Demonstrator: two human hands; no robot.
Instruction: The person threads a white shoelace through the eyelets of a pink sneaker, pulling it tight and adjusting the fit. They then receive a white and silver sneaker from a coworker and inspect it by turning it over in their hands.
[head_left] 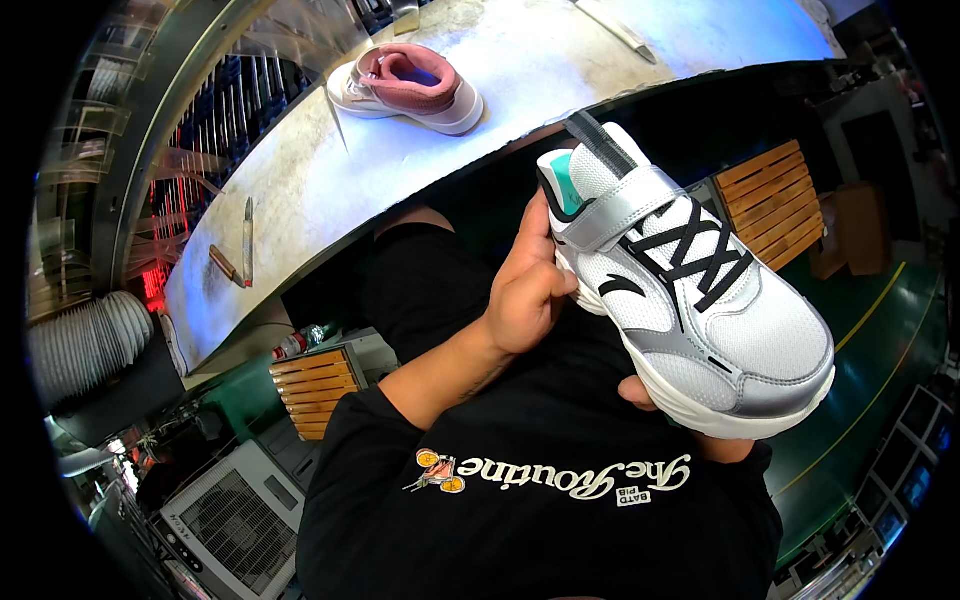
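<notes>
A white and grey sneaker with black criss-cross laces, a strap and a teal insole is held up in front of my body, its toe pointing down to the right. My left hand is closed around the heel end, with the thumb along the side of the sole. Under the front part, my right hand grips the sole; only some fingertip and the wrist show, the rest being hidden by the sneaker. On the bench lies a pink and white shoe, apart from both hands.
The pale curved bench carries a white-handled tool, a thin pen-like tool and a brown-handled one. Slatted wooden stools stand on the green floor. At lower left are a grey fan unit and a ribbed duct.
</notes>
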